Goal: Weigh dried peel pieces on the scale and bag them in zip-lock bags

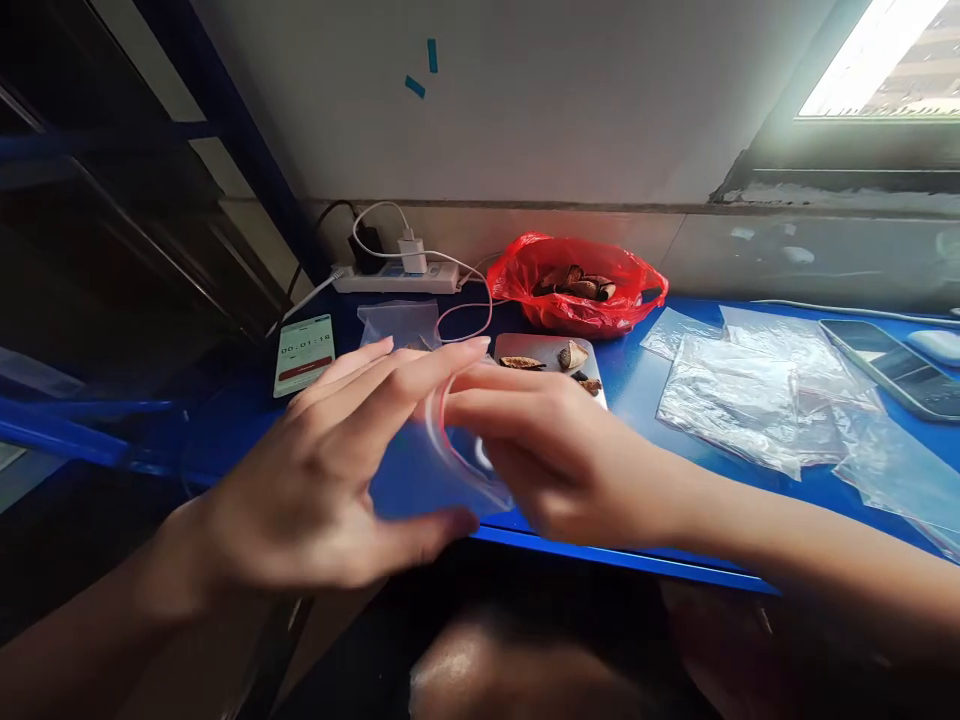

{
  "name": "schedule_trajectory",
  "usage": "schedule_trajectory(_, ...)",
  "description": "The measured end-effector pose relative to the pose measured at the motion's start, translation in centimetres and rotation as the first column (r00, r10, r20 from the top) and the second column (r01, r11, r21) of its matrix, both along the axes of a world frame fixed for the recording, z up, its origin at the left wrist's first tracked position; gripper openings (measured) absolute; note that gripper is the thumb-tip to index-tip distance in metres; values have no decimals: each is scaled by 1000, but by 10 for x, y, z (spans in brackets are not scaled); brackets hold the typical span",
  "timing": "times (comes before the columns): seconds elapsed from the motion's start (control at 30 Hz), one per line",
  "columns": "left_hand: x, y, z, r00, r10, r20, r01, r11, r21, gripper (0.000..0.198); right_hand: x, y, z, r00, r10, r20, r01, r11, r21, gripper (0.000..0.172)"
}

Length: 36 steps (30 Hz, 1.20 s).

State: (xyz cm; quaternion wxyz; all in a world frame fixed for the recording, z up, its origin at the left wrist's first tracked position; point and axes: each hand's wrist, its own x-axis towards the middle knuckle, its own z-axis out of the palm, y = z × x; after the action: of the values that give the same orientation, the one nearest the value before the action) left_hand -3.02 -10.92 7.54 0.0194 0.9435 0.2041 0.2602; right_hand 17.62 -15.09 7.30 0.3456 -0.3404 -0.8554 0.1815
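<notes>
A clear zip-lock bag (435, 470) with a red seal line is between my two hands, above the table's front edge. My left hand (330, 460) spans the bag from the left, its fingers along the top and its thumb low near the opening. From the right, the curled fingers of my right hand (555, 440) reach into the bag's mouth; their tips are hidden, so what they hold cannot be made out. Just beyond, a small flat scale (540, 348) carries several dried brown and pale pieces (574, 356), partly covered by my right hand.
Behind the scale sits a red plastic bag (577, 315) of dried brown pieces. Flat clear bags (735, 400) lie at right beside a dark phone (892, 365). At left are a phone showing a timer (304, 352), a power strip (442, 277) with cables, and a blue frame (247, 150).
</notes>
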Motion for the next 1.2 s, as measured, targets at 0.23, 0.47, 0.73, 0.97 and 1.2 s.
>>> schedule_trajectory(0.23, 17, 17, -28, 996, -58, 69, 55, 998, 37, 119, -4, 11, -5, 998, -47, 32, 46, 998, 36, 12)
schedule_trajectory(0.47, 11, 30, -25, 988, 115, 106, -114, 993, -20, 95, 47, 4, 8, 945, -319, 71, 297, 928, 224, 19)
schedule_trajectory(0.73, 8, 43, -38, 987, 149, 58, -151, 988, 35, 103, 96, -14, -51, 790, -596, 147, 555, 796, 241, 26)
schedule_trajectory(0.97, 14, 36, -33, 983, 162, 82, -164, 986, 20, 97, 86, -2, -74, 791, -536, 295, 474, 842, 259, 38)
schedule_trajectory(1.2, 21, 41, -37, 992, 124, 36, -121, 990, -75, 96, 83, 3, -94, 807, -548, 221, 467, 821, 329, 13)
